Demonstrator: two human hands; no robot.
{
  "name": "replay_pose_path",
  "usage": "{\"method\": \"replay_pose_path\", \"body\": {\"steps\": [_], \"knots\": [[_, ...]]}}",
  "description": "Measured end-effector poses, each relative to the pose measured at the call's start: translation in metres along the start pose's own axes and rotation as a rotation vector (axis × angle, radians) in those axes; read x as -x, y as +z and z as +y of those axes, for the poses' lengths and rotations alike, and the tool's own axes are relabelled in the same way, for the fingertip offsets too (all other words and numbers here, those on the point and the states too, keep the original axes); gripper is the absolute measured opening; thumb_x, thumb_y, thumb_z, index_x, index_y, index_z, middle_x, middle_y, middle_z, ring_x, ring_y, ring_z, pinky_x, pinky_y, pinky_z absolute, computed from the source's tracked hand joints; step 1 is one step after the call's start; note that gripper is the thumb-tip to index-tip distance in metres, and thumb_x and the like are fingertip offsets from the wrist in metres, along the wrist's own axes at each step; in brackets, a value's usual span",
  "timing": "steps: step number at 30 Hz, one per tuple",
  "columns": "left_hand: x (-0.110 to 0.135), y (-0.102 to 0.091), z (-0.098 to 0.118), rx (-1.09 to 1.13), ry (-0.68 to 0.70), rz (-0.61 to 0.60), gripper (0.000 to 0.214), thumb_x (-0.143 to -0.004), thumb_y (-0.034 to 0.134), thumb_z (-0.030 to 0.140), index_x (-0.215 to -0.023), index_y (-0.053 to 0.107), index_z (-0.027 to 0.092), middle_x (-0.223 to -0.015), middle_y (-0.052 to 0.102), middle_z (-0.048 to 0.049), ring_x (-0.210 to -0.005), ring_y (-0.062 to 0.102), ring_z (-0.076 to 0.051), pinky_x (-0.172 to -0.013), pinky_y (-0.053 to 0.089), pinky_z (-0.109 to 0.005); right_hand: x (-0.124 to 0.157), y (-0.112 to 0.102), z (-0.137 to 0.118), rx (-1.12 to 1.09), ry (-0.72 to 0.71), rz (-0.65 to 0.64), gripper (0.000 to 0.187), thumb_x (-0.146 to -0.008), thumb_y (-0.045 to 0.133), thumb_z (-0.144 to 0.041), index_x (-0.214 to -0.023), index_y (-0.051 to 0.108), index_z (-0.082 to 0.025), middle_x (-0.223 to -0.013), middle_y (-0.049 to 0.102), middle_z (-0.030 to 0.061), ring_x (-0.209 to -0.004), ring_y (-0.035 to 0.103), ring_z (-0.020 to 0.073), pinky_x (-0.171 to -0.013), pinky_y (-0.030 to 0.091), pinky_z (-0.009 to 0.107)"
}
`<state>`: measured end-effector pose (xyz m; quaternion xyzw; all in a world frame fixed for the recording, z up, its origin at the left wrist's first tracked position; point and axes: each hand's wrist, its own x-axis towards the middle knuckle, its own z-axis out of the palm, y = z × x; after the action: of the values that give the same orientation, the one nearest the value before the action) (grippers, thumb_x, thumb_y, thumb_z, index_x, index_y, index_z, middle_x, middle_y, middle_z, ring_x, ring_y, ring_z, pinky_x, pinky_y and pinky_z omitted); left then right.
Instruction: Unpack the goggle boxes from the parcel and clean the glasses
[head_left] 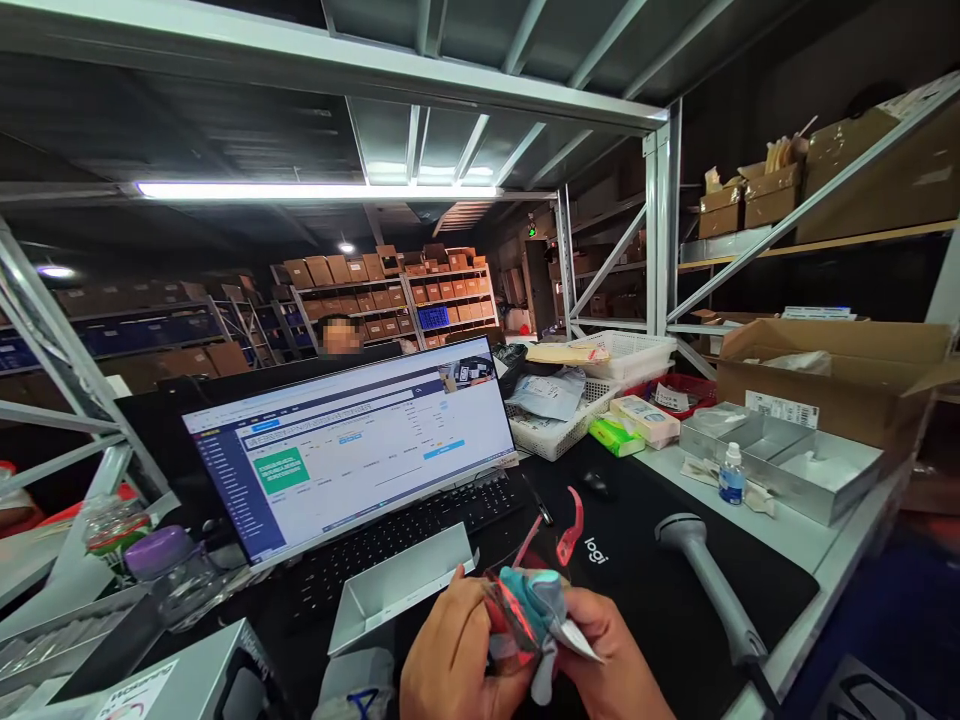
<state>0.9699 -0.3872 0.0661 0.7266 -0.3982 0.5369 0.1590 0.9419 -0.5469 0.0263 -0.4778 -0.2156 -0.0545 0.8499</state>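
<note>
Both hands [450, 660] [619, 665] pinch a crinkly clear-plastic packet [529, 610].

A lit monitor [352, 450] stands behind a black keyboard [405, 535] on a dark desk mat [645, 590], with a grey barcode scanner [712, 580] lying to the right, a small bottle [731, 473] beside metal trays [795, 460], white baskets [634, 352] of packets, and an open cardboard box [832, 390] beyond.

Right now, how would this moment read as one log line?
left hand: grips small packet | right hand: grips same packet | nearby: barcode scanner, keyboard, lit monitor
</note>
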Motion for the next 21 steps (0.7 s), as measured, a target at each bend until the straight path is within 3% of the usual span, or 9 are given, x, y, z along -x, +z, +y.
{"method": "replay_pose_path", "body": {"steps": [2,5,7,10,13,16,21], "knots": [[-0.001,-0.001,0.000,0.032,0.028,-0.007,0.017,-0.096,0.059,0.030,-0.099,0.064,0.013,-0.091,0.072,-0.0091,-0.088,0.072,-0.019,-0.099,0.058,-0.037,-0.005,0.000,-0.009,0.034,0.020,-0.028,0.024,-0.077,0.083,-0.045,-0.082,0.083,-0.022,-0.093,0.072,0.0079,-0.080,0.065,0.0200,-0.067,0.052,0.028],[-0.005,-0.002,-0.001,0.033,0.096,-0.048,0.039,-0.100,0.049,0.048,-0.099,0.063,0.012,-0.088,0.072,-0.0107,-0.087,0.073,-0.020,-0.096,0.059,-0.035,-0.008,0.000,-0.022,0.104,0.041,0.024,0.020,-0.070,0.090,-0.039,-0.072,0.082,-0.021,-0.099,0.072,0.0091,-0.096,0.065,0.0245,-0.087,0.051,0.034],[-0.009,-0.002,-0.001,0.016,0.101,-0.055,0.050,-0.100,0.039,0.058,-0.095,0.062,0.014,-0.085,0.072,-0.0108,-0.084,0.074,-0.020,-0.091,0.061,-0.032,-0.008,0.001,-0.026,0.095,0.065,0.055,0.022,-0.065,0.092,-0.037,-0.076,0.082,-0.021,-0.101,0.072,0.0082,-0.091,0.065,0.0222,-0.085,0.050,0.032],[-0.013,0.001,-0.001,-0.019,0.090,-0.010,0.057,-0.099,0.033,0.063,-0.092,0.062,0.014,-0.083,0.073,-0.0108,-0.080,0.074,-0.020,-0.087,0.062,-0.031,-0.011,0.004,-0.023,0.045,0.051,0.082,0.024,-0.064,0.093,-0.033,-0.080,0.079,-0.020,-0.080,0.069,0.0020,-0.072,0.059,0.0153,-0.073,0.048,0.026],[-0.011,0.002,-0.003,-0.013,0.085,-0.015,0.054,-0.098,0.037,0.062,-0.092,0.062,0.014,-0.084,0.073,-0.0100,-0.081,0.074,-0.020,-0.089,0.061,-0.031,-0.014,0.008,-0.016,0.162,-0.057,0.219,0.016,-0.063,0.090,-0.020,-0.073,0.077,-0.020,-0.071,0.068,-0.0005,-0.069,0.058,0.0151,-0.071,0.047,0.025],[-0.006,0.000,-0.006,0.045,0.073,-0.070,0.044,-0.099,0.045,0.056,-0.093,0.062,0.016,-0.085,0.072,-0.0088,-0.083,0.074,-0.020,-0.094,0.060,-0.034,-0.016,0.013,-0.012,0.212,-0.122,0.308,0.018,-0.065,0.085,-0.012,-0.080,0.080,-0.021,-0.075,0.073,0.0007,-0.076,0.064,0.0187,-0.076,0.050,0.027],[-0.003,-0.004,-0.007,0.028,0.112,-0.072,0.039,-0.098,0.053,0.049,-0.101,0.063,0.012,-0.088,0.072,-0.0120,-0.088,0.074,-0.023,-0.080,0.063,-0.032,-0.021,0.020,-0.017,-0.160,0.004,0.303,0.030,-0.056,0.094,-0.019,-0.080,0.077,-0.020,-0.071,0.070,-0.0009,-0.067,0.062,0.0140,-0.063,0.049,0.022]]}}
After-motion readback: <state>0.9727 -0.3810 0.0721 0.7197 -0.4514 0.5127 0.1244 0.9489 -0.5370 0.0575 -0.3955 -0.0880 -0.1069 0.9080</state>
